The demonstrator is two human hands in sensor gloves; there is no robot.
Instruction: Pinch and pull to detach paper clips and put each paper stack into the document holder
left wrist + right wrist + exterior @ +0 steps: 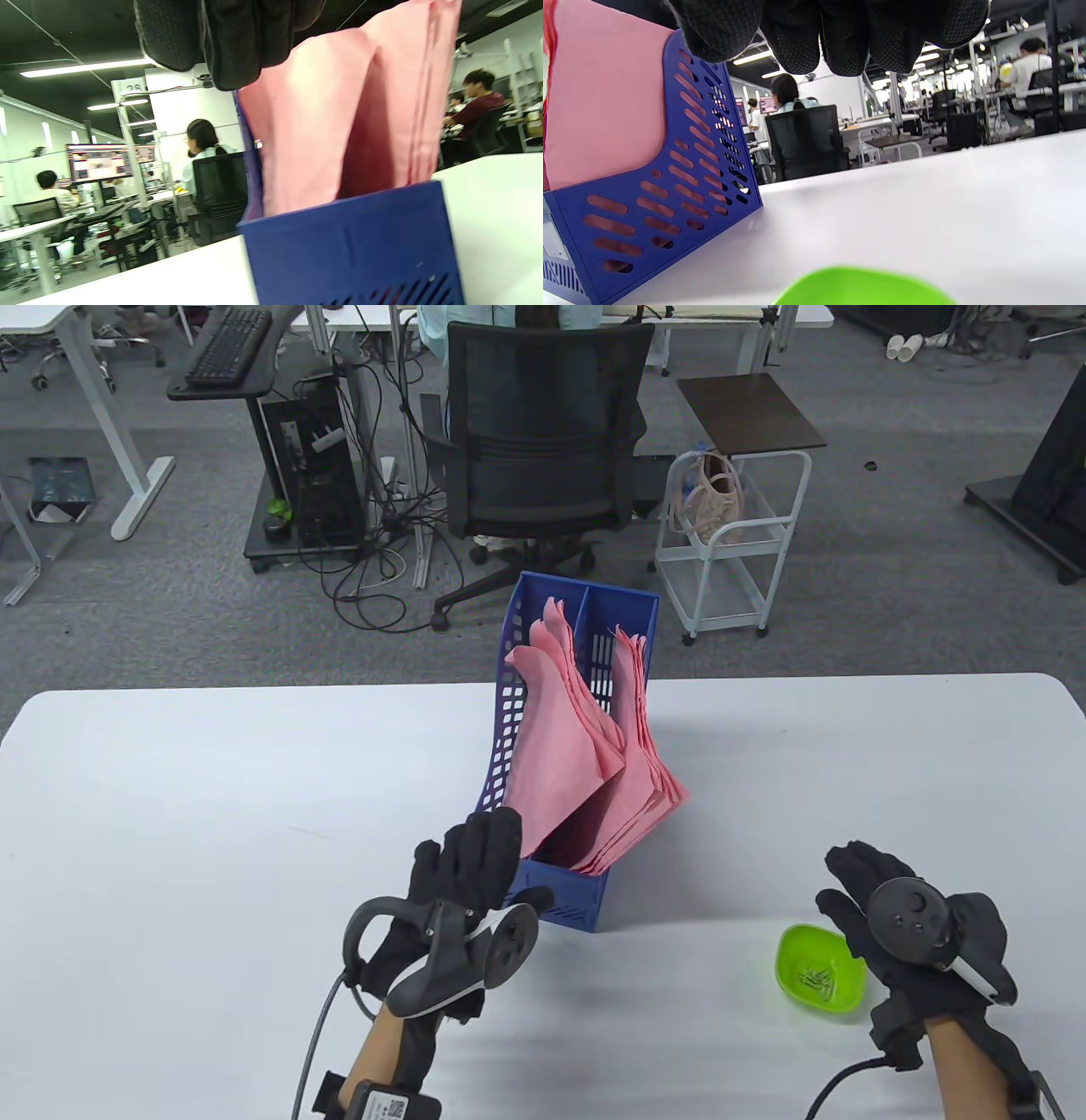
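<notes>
The blue document holder (560,903) stands mid-table with pink paper stacks (564,746) leaning out of both compartments. My left hand (471,853) is at the holder's near left corner, its fingers fairly straight against the left stack's lower edge and gripping nothing. In the left wrist view those fingers (229,38) hang just above the pink paper (322,123) and the holder's front wall (348,250). My right hand (853,882) hovers loosely curled and empty over the green bowl (793,937), which has several paper clips (819,978) in it. The right wrist view shows fingertips (831,34), holder (670,182) and bowl rim (861,288).
The white table (212,814) spreads wide to both sides of the holder. Beyond its far edge stand a black office chair (543,449) with a seated person and a white wire cart (734,543). Other people work at desks in the background.
</notes>
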